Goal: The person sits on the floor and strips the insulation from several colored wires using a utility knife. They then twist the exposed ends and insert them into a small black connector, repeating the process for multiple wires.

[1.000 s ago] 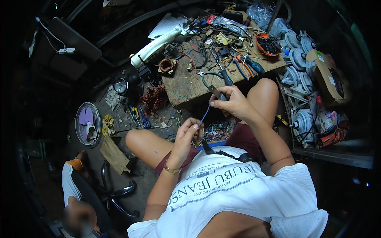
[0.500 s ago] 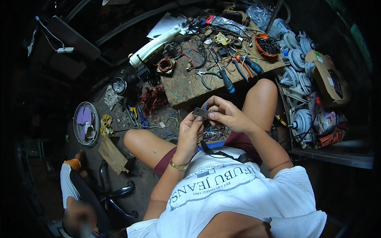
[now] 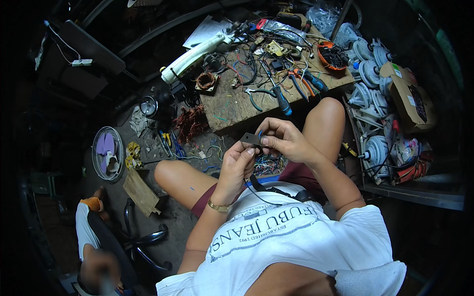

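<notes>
Above my lap, a small flat dark plate with a hole [image 3: 250,138] is between my two hands. My left hand [image 3: 237,162] pinches its lower edge between thumb and fingers. The plate's right end is gripped by my right hand [image 3: 282,136], whose fingers are bent round it. A short bit of blue wire [image 3: 260,133] sticks up by the right fingertips; where it is fixed is hidden. From below my left hand a thin dark cord [image 3: 256,194] curves down over the white shirt.
Ahead stands a wooden bench [image 3: 229,106] with pliers [image 3: 255,97], a blue screwdriver [image 3: 282,101], a copper coil [image 3: 206,81] and tangled wires. An orange bowl [image 3: 330,55] sits at its right. Fan motors [image 3: 376,150] fill a shelf at right. At left are a fan [image 3: 107,153] and another person [image 3: 91,232].
The plate has tilted and shifted slightly up and right in my hands. The blue wire now stands nearer my right fingertips. A dark cord has come into view across the shirt.
</notes>
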`<state>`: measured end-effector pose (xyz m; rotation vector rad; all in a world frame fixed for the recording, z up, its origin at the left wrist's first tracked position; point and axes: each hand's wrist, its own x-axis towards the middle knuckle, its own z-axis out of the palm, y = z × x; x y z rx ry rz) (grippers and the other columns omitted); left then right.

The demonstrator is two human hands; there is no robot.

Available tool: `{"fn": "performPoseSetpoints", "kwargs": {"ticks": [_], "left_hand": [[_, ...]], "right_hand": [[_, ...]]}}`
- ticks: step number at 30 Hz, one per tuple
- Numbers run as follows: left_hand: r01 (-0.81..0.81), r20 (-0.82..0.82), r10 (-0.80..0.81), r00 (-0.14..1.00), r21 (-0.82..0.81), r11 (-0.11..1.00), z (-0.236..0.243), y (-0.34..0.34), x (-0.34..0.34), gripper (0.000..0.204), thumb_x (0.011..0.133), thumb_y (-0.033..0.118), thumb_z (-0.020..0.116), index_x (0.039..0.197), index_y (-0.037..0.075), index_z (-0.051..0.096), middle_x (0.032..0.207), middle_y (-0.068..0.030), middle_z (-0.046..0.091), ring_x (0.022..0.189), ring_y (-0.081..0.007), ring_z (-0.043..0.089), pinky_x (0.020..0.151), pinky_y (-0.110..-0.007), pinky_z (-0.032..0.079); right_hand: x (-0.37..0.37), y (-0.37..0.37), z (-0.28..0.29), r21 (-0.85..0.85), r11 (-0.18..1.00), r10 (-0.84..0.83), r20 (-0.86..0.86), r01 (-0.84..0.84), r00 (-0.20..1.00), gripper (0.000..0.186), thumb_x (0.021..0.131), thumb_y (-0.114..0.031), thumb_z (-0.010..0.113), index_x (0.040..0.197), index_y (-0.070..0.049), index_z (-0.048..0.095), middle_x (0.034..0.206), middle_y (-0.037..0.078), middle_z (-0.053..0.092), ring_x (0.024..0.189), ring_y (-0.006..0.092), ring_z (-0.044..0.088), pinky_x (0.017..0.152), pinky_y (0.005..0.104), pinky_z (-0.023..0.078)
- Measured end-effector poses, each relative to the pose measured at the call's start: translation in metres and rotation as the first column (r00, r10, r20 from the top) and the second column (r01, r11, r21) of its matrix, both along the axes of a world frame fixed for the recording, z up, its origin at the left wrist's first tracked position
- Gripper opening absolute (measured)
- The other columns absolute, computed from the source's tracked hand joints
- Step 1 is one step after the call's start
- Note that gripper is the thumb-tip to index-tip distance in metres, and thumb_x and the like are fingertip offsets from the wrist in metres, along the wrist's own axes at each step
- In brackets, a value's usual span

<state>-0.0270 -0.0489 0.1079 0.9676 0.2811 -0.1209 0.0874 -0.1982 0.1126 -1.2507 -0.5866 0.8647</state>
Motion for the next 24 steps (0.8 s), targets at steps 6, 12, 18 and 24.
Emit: {"fn": "performPoseSetpoints", "kwargs": {"ticks": [6, 12, 18, 24], "left_hand": [[0.100, 0.011, -0.100, 0.995, -0.186, 0.978, -0.006, 0.007, -0.008, 0.014, 0.095, 0.020, 0.052, 0.091, 0.007, 0.052, 0.055, 0.0084, 0.030, 0.043, -0.0013, 0.023, 0.039, -0.018, 0.018], [0.035, -0.013, -0.034, 0.999, 0.096, 0.995, -0.009, 0.013, -0.003, 0.018, 0.096, 0.022, 0.052, 0.089, 0.005, 0.052, 0.055, 0.0088, 0.033, 0.044, -0.0009, 0.025, 0.041, -0.018, 0.019], [0.083, 0.028, -0.098, 0.995, 0.339, 0.937, -0.007, 0.016, 0.002, 0.019, 0.094, 0.020, 0.054, 0.090, 0.002, 0.057, 0.061, 0.0089, 0.040, 0.051, 0.0004, 0.032, 0.046, -0.018, 0.024], [0.039, 0.103, -0.100, 0.990, 0.480, 0.876, -0.014, 0.019, 0.005, 0.017, 0.094, 0.018, 0.055, 0.090, 0.001, 0.057, 0.069, 0.0064, 0.047, 0.058, 0.0003, 0.035, 0.051, -0.017, 0.027]], "right_hand": [[0.029, -0.014, 0.011, 0.033, 0.926, -0.378, 0.059, 0.377, 0.924, 0.015, 0.091, -0.011, 0.055, 0.103, -0.002, 0.055, 0.072, 0.001, 0.056, 0.062, 0.0041, 0.053, 0.049, 0.0180, 0.042], [0.039, -0.020, 0.010, -0.091, 0.989, -0.106, 0.110, 0.116, 0.988, 0.038, 0.083, -0.025, 0.070, 0.107, -0.001, 0.053, 0.073, 0.000, 0.056, 0.058, 0.0032, 0.048, 0.048, 0.0180, 0.040], [0.027, -0.006, 0.013, -0.208, 0.977, 0.026, 0.279, 0.034, 0.960, 0.019, 0.080, -0.016, 0.073, 0.085, 0.001, 0.066, 0.071, 0.001, 0.058, 0.074, 0.0064, 0.052, 0.072, 0.0240, 0.043], [0.027, -0.006, 0.004, -0.205, 0.977, 0.089, 0.184, -0.050, 0.979, 0.015, 0.085, -0.014, 0.067, 0.083, 0.000, 0.063, 0.067, 0.001, 0.055, 0.061, 0.0059, 0.049, 0.056, 0.0230, 0.040]]}}
